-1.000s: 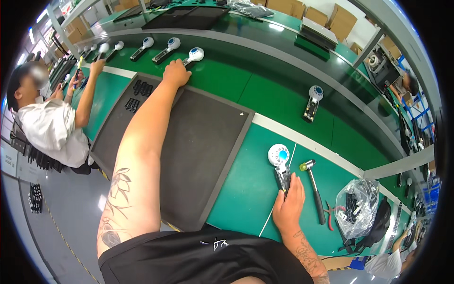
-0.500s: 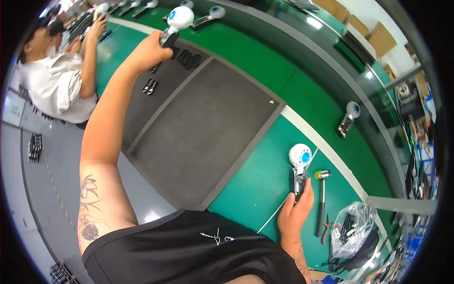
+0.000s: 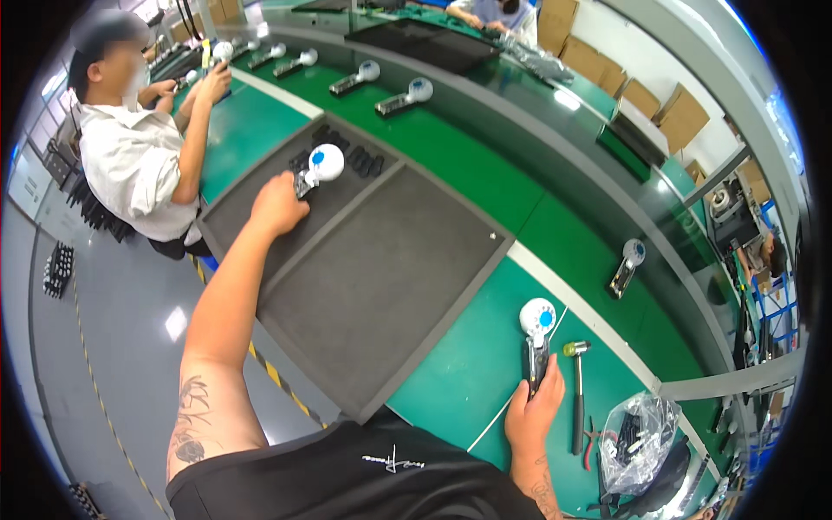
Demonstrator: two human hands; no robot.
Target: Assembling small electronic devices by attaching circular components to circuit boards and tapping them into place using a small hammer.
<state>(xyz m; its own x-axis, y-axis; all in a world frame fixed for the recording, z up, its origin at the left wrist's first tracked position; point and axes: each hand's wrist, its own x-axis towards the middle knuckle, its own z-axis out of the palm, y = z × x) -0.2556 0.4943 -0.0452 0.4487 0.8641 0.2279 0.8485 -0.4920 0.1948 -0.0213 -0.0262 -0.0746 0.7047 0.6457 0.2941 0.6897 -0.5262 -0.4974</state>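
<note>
My left hand [image 3: 279, 206] is closed around the dark handle of a handheld device with a round white head [image 3: 326, 163] and a blue centre. It is held over the left compartment of a dark grey tray [image 3: 381, 286]. Several small black parts [image 3: 368, 165] lie in that compartment's far end. On the right, my right hand [image 3: 533, 412] wraps the lower handle of a second such device [image 3: 538, 319], its white head pointing away from me. The handle looks open, with inner parts showing. My palm hides its lower end.
A mallet [image 3: 578, 399], red-handled pliers [image 3: 589, 446] and a clear bag of parts [image 3: 640, 442] lie right of my right hand. More devices [image 3: 406, 97] rest on the green conveyor [image 3: 451, 147] beyond. A co-worker in a white shirt [image 3: 134, 169] stands at left.
My left hand has drawn the device back from the conveyor's edge, nearer to me over the tray. My right hand keeps its grip. The whole view has shifted, showing more of the far side.
</note>
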